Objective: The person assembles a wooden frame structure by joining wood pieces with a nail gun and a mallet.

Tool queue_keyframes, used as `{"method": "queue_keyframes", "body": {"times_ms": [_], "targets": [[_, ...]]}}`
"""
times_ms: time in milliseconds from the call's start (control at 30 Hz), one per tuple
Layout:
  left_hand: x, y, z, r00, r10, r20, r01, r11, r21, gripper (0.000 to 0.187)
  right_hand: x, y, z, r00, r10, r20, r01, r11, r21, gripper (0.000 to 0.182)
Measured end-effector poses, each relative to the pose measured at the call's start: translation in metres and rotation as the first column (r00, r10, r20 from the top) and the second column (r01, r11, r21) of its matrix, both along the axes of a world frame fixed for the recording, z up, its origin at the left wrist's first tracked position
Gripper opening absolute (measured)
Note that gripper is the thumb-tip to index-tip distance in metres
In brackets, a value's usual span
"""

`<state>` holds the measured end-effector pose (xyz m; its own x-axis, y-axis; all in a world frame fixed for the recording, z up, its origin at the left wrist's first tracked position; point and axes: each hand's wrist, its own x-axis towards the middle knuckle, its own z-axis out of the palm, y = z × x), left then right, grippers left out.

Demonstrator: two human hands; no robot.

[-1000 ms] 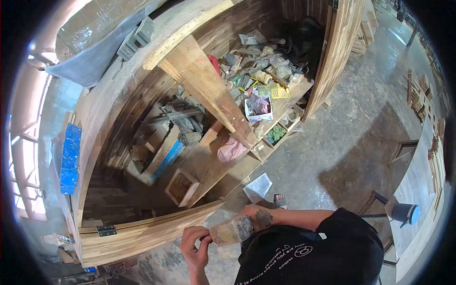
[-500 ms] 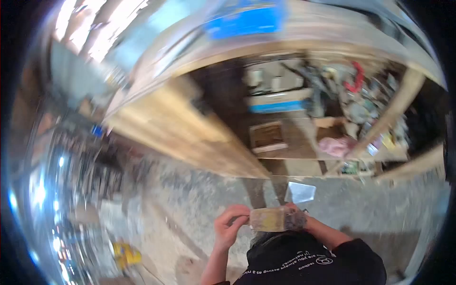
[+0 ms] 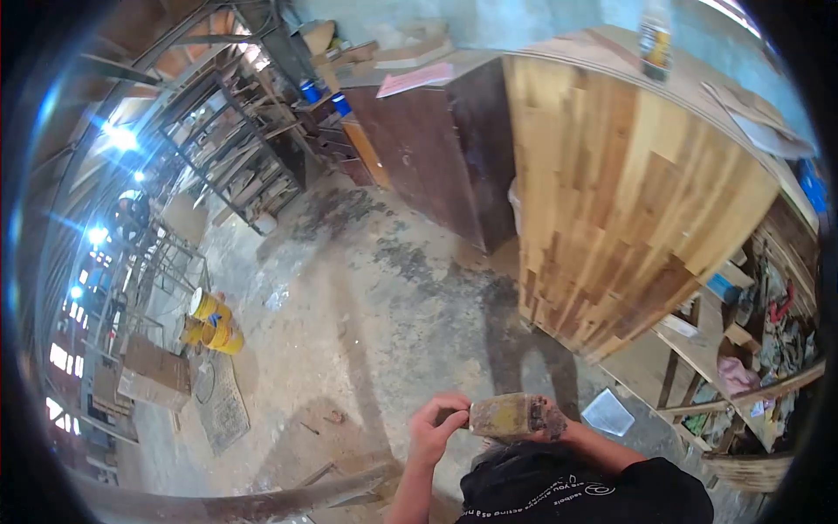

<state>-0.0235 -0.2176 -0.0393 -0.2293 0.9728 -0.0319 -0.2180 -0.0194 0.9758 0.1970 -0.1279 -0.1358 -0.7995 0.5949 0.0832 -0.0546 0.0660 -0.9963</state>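
Support the stained, jar-like thing from both ends, level before your shirt, its left end pinched between your left hand's nearly closed thumb and fingers, your right hand at its dark end (how far closed, I cannot tell).

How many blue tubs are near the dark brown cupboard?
2. One blue tub is left of the dark brown cupboard; the other blue tub is closer to it. More may be hidden.
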Motion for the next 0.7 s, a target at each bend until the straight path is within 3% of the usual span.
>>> {"method": "queue_keyframes", "body": {"times_ms": [167, 300, 433, 533, 700], "targets": [[-0.117, 0.001, 0.013, 0.985, 0.168, -0.046, -0.168, 0.986, 0.003, 0.019, -0.134, 0.027, -0.042, 0.98, 0.19, -0.061, -0.2, 0.927, -0.318, 0.048], [-0.214, 0.019, -0.012, 0.974, 0.226, 0.029, -0.226, 0.974, 0.004, 0.019, -0.234, 0.067, -0.012, 0.963, 0.266, -0.029, -0.264, 0.927, -0.266, 0.046], [-0.303, 0.059, -0.03, 0.92, 0.385, -0.069, -0.382, 0.923, 0.052, 0.019, -0.349, 0.127, -0.025, 0.931, 0.363, -0.027, -0.36, 0.908, -0.214, 0.043], [-0.376, 0.102, -0.034, 0.868, 0.488, -0.086, -0.485, 0.873, 0.059, 0.02, -0.438, 0.187, -0.023, 0.898, 0.439, 0.023, -0.437, 0.897, -0.064, 0.041], [-0.501, 0.179, -0.016, 0.784, 0.587, -0.199, -0.591, 0.805, 0.047, 0.02, -0.587, 0.283, -0.001, 0.839, 0.533, 0.107, -0.523, 0.845, -0.109, 0.036]]}}
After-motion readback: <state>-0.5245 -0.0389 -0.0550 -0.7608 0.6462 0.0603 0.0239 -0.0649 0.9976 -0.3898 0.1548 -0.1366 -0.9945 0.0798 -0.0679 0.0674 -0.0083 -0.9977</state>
